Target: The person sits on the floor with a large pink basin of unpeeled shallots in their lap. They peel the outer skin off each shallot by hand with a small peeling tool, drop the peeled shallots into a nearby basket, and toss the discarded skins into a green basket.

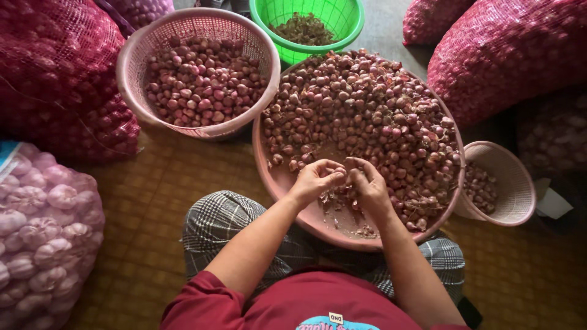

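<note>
A small reddish-purple shallot sits pinched between both hands' fingertips, just above the near bare part of the large pink basin.

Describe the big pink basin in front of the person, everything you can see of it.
The big pink basin is round, wide and shallow, and looks like plastic. It sits on the woven mat against the person's checked-trousered knees. A heap of small shallots fills its far and right side; the near part shows bare bottom with loose skins. Both hands, left hand and right hand, work over it. The pink basket of shallots touches its rim on the left, a smaller basket on the right.
</note>
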